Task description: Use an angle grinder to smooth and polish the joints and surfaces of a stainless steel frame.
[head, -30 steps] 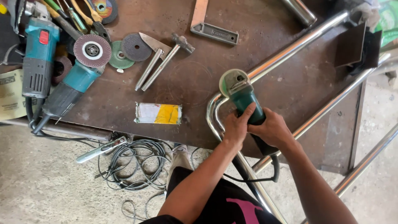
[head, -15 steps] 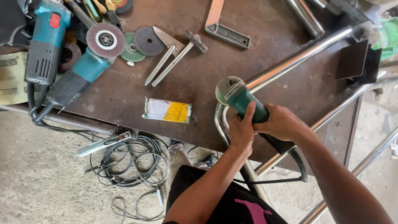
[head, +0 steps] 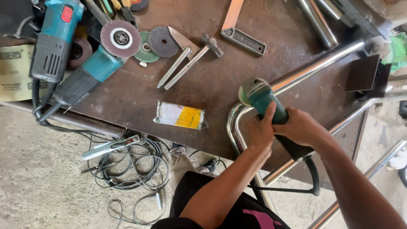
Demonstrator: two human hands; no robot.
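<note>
A: Where's the grinder (head: 265, 101) vs. the hands?
B: Both are on it. Right hand (head: 302, 127) is wrapped tight round the green body; left hand (head: 259, 132) is closed on it just below, thumb up along the side.
A: Axis?
B: Disc end points up-left from the grip, cord end down-right — roughly along the bent steel tube (head: 237, 123).
A: Disc touching?
B: Prob. at the bend, on the table (head: 212, 85) — can't tell for sure.

rusty steel table (head: 127, 91) — grinders (head: 87, 76), discs (head: 163, 41), hammer (head: 190, 61)
</note>
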